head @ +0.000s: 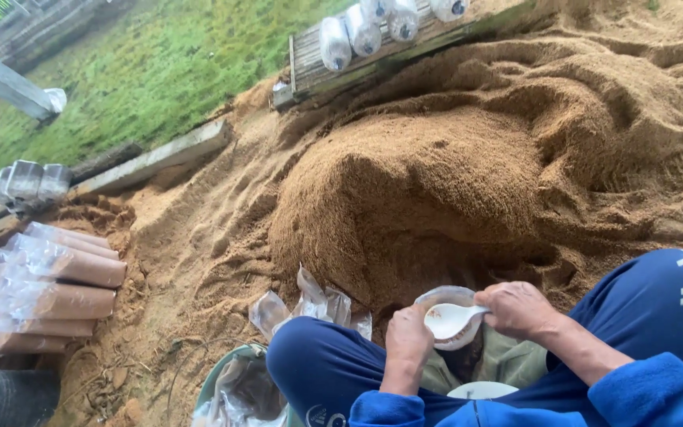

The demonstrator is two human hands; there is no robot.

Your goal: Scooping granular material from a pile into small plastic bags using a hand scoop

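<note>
At the lower centre of the frame, the right hand [522, 308] has its fingers curled shut round the handle of a white scoop [450, 319], held over the mouth of a clear plastic bag [441, 297]. The left hand [408, 336] grips the bag's rim, fingers closed. The bag's lower part is hidden behind the hands and blue-trousered knees, just before the sawdust heap [420, 190].

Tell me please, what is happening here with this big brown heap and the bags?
A person in blue clothes sits at the foot of a big pile of sawdust. The left hand holds a clear plastic bag open, and the right hand holds a white scoop at its mouth. Some empty bags lie beside the knee. Filled bags lie stacked on the left, and more filled bags rest on a wooden rack behind the pile.
</note>
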